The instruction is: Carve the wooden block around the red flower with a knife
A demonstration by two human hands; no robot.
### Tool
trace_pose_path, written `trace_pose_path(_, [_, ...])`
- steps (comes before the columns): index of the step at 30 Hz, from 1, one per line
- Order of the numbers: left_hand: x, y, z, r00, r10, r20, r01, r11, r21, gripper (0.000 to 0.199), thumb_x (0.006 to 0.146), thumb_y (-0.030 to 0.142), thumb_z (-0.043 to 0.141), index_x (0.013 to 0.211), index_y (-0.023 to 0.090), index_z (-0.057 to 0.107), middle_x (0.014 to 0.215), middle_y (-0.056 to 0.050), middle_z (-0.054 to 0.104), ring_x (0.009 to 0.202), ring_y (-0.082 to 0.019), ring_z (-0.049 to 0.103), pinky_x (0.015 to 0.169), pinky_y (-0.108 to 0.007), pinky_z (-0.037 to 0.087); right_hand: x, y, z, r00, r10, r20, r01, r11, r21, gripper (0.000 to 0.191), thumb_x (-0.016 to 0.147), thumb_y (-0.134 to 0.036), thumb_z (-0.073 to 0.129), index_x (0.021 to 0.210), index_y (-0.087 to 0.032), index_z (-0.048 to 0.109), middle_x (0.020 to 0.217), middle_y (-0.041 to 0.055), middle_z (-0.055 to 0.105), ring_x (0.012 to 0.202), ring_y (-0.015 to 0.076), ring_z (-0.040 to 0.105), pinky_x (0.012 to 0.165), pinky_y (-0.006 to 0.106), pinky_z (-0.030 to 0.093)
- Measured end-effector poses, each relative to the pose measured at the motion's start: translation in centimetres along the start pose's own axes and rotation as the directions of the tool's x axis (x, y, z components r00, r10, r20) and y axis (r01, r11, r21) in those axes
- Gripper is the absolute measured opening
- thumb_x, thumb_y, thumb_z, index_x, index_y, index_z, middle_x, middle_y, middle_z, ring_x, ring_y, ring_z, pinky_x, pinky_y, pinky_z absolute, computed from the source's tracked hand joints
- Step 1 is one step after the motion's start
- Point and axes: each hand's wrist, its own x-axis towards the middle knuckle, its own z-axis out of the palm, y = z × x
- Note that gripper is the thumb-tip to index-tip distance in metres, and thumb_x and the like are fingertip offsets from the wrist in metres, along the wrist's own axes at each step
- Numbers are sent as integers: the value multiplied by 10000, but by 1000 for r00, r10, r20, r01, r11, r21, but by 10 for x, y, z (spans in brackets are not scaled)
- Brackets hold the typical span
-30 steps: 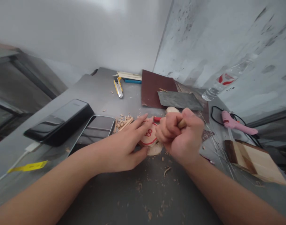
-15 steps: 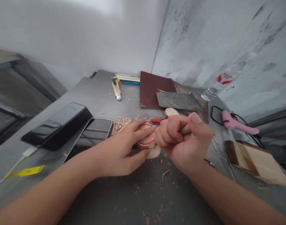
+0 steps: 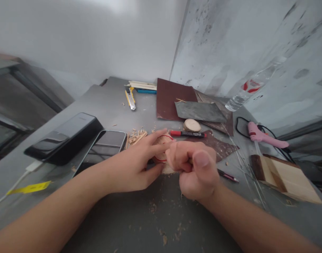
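My left hand (image 3: 137, 163) grips a round wood slice (image 3: 161, 156) marked with red lines, its fingers over the top and the thumb at the near side. A pale flat wood piece (image 3: 168, 170) shows beneath it. Against the slice's right side, my right hand (image 3: 196, 167) is closed in a fist around a tool with a light wooden handle. That handle is nearly all hidden now, and the working end cannot be seen. Wood shavings (image 3: 137, 136) are heaped just beyond my left hand. A red and black marker (image 3: 188, 134) lies behind my right hand.
Left are a phone (image 3: 105, 144) and a black box-shaped device (image 3: 65, 137) with a cable. Farther back lie a utility knife (image 3: 130, 99), sandpaper sheets (image 3: 174, 100) and another wood slice (image 3: 191, 125). Right are a pink glue gun (image 3: 266, 136), wood block (image 3: 287, 179), bottle (image 3: 253, 86) and pen (image 3: 228, 175).
My right hand has moved left and turned, closer over the slice, uncovering the marker, a brown torn sheet and more of the pen. My left hand stays on the slice.
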Motion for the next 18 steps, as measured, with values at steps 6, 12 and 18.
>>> trace_pose_path(6, [3,6,-4,1000,11,29,-11,1000,8,346,876,96,583,1168,247,691,1386,-124,662,1593,-362,368,1244,-565,448,8,4,9,961,68,-269,-69,998,7,611,1064,-557,507,554,-243,383,528,-60,271,454,123,242,464,316,208])
trace_pose_path(12, [4,6,-6,999,36,23,-36,999,4,322,876,81,574,1136,236,686,1452,-126,608,1593,-334,368,1265,-531,422,24,-1,-2,977,202,-69,-186,964,191,673,998,-631,566,505,-244,319,466,-83,224,387,82,170,390,261,174])
trace_pose_path(18, [3,2,-8,1000,2,20,-2,1000,-6,423,903,100,584,1292,247,660,1659,-140,436,1630,-344,302,1250,-525,438,31,-18,-24,955,243,169,-281,924,258,615,962,-640,511,545,-260,265,486,-75,194,394,99,135,374,282,158])
